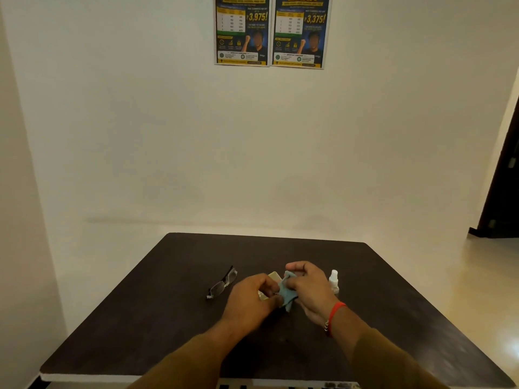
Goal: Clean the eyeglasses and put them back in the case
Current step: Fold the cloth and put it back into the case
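The dark-framed eyeglasses lie folded on the dark table, left of my hands and untouched. My left hand and my right hand meet at the table's middle, both pinching a light blue cleaning cloth between them. A pale yellowish case shows partly behind my left hand's fingers; most of it is hidden. A small white spray bottle stands upright just right of my right hand.
The table's far edge lies close to a cream wall with two posters. A dark door frame stands at the far right beside pale floor. A red thread band circles my right wrist.
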